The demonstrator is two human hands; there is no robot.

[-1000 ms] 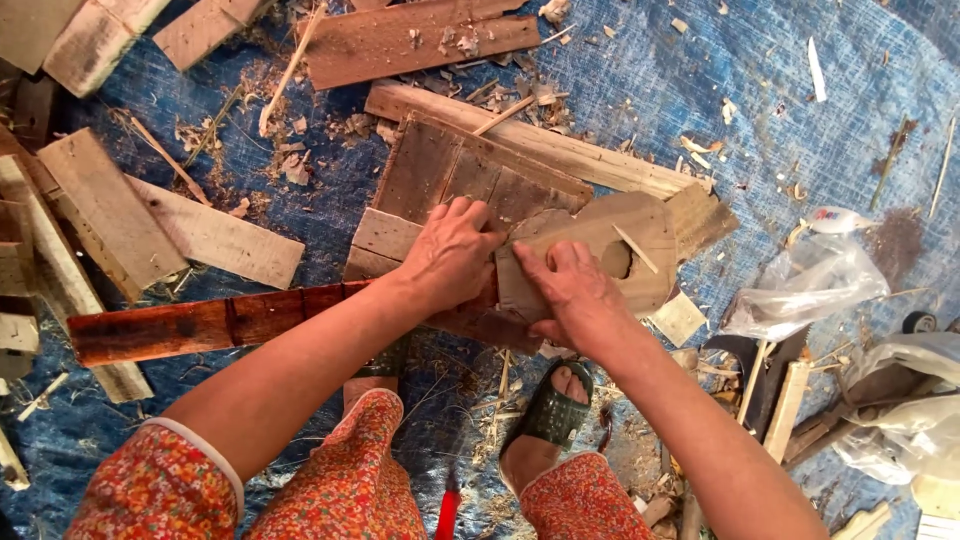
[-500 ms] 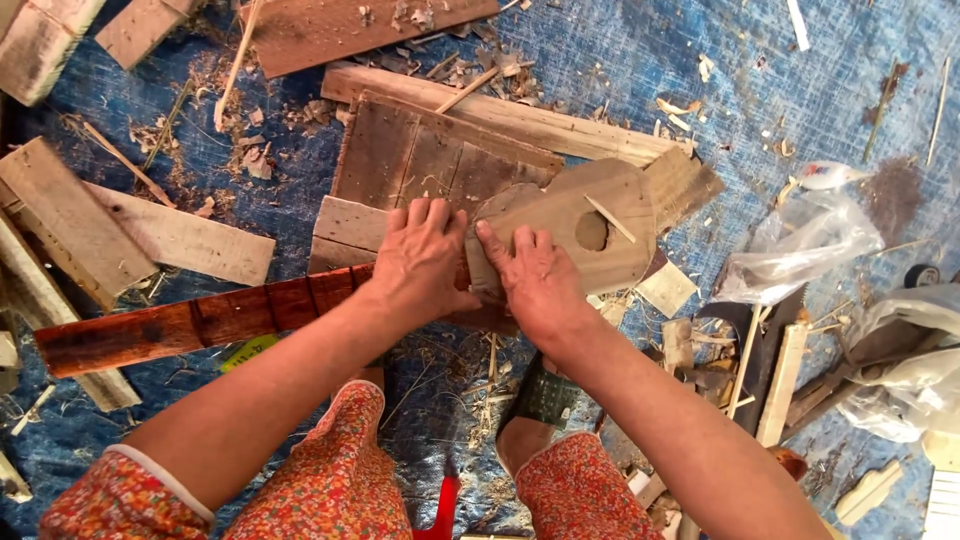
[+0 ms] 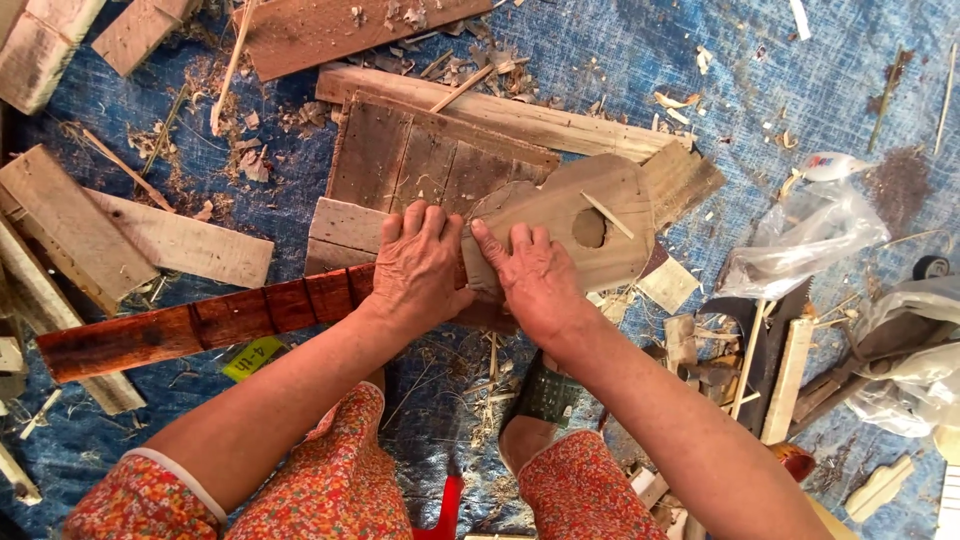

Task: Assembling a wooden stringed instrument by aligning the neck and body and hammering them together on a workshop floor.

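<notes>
Pressing the left hand [image 3: 418,268], fingers spread flat, onto the reddish plank [image 3: 190,325] while bracing with the right hand [image 3: 535,280], fingers flat, against the holed wooden panel [image 3: 590,220] lying on grey boards [image 3: 420,165], ideally keeping pressure even.

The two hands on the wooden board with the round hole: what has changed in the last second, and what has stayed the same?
Little has changed. The left hand and right hand moved closer together along the near edge of the wooden board with the round hole; they are now almost touching. Nothing was picked up or released. The board stays on the pallet panel, the reddish plank under the left wrist, and the blue tarp stays littered with shavings.
</notes>
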